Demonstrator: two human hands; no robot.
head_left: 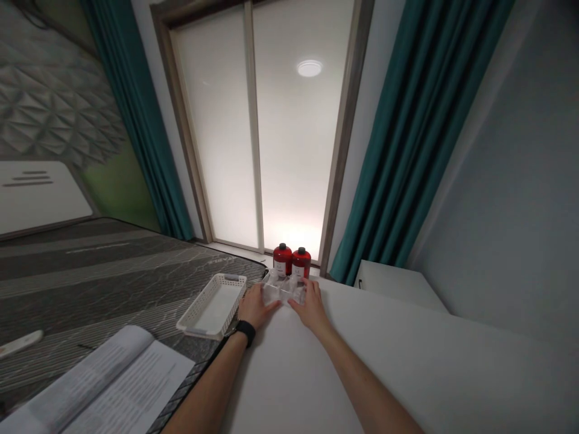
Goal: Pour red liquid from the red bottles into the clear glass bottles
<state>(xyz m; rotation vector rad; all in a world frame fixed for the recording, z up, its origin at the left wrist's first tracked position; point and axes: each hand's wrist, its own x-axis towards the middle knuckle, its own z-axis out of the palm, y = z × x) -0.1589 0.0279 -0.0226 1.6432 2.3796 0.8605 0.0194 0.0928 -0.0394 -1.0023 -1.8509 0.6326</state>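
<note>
At the far end of the white table (289,386), a small group of clear plastic containers (284,290) stands close together; their exact kind and number are hard to make out. My left hand (257,306), with a black watch on its wrist, curves around their left side. From the right, my right hand (312,306) grips them, thumb in front and fingers along the side. Just behind the containers are two red bottles (282,258) with black caps and pale labels, side by side, their lower parts partly hidden.
Left of the table lies a bed with a grey striped cover (136,265). On it are a white perforated basket (212,307), an open book (108,380) and a white stick-like object (20,343). A white cabinet (402,283) stands beyond the table's right side, near teal curtains (416,132).
</note>
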